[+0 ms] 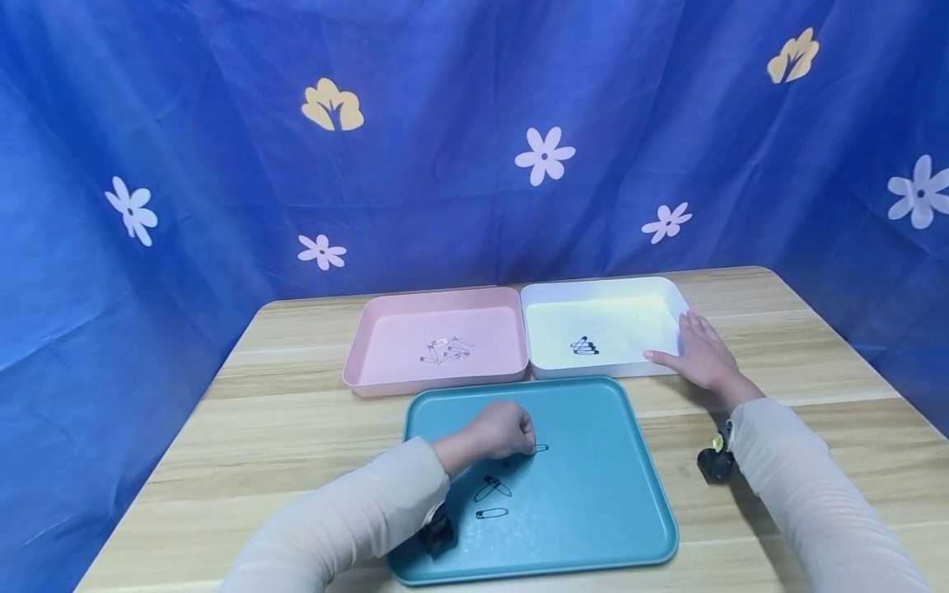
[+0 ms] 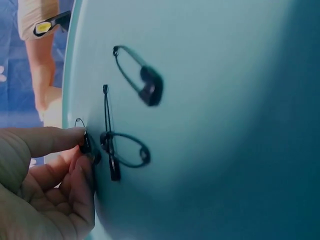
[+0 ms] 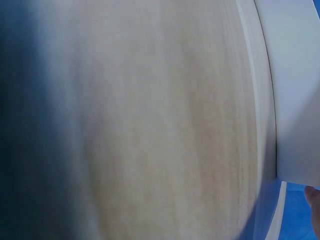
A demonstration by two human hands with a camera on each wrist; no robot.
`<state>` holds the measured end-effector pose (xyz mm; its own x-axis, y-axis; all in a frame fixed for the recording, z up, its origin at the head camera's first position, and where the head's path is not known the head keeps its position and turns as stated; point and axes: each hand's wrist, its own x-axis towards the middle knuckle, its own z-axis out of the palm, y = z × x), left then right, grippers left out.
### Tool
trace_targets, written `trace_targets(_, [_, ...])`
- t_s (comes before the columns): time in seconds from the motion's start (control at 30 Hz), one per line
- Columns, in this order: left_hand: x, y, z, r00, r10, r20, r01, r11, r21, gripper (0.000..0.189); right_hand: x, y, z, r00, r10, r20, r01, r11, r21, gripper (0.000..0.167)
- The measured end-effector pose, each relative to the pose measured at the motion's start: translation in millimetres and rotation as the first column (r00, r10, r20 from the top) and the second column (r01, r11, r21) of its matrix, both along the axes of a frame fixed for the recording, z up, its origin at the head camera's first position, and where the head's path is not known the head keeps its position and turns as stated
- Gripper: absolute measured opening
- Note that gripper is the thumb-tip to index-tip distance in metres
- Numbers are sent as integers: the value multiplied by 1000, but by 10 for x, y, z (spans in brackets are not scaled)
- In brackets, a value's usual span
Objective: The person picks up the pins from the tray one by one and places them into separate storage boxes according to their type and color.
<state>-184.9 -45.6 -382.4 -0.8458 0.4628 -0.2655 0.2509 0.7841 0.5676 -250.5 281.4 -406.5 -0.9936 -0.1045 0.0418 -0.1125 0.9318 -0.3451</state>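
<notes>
My left hand (image 1: 504, 430) is low over the teal tray (image 1: 593, 519), thumb and fingertips pinching a safety pin (image 1: 542, 448) whose wire end sticks out. In the left wrist view, the thumb of that hand (image 2: 45, 170) partly covers the pin. Near it on the tray lie two crossed black safety pins (image 1: 493, 488) and a separate black safety pin (image 1: 492, 513). My right hand (image 1: 704, 354) rests at the right front corner of the white tray (image 1: 600, 289), its thumb at the front rim and its fingers along the right side.
Several black safety pins (image 1: 584, 347) lie together in the white tray. To its left stands a pink tray (image 1: 437, 386) holding several silver-looking pins (image 1: 447, 352). All three trays stand on a wooden table (image 1: 282, 445), with a blue flowered curtain (image 1: 437, 165) behind.
</notes>
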Motion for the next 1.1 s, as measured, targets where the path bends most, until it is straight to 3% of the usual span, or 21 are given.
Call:
trace_targets(0.2, [-88,-16,-10,994,29,101,-39,995,91,16,2,-8,2,1000,0,12,0,1000,-4,104])
trace_targets(0.37, [-182,-19,33,980,44,192,-85,973,212,12,-2,-8,-3,1000,10,10,-10,1000,7,104])
trace_targets(0.6, [-288,3,110,959,51,278,-130,953,273,8,-23,5,-34,1000,21,-5,-21,1000,13,103])
trace_targets(0.7, [-340,36,155,958,33,284,-121,947,297,6,-19,5,-26,1000,17,-2,-17,1000,10,104])
trace_targets(0.87, [-449,114,232,971,17,239,-96,942,321,5,-12,8,-11,1000,10,1,-10,1000,6,104])
trace_targets(1.1, [-653,248,262,978,92,186,-155,922,355,5,-12,14,-10,1000,6,7,-6,1000,11,104])
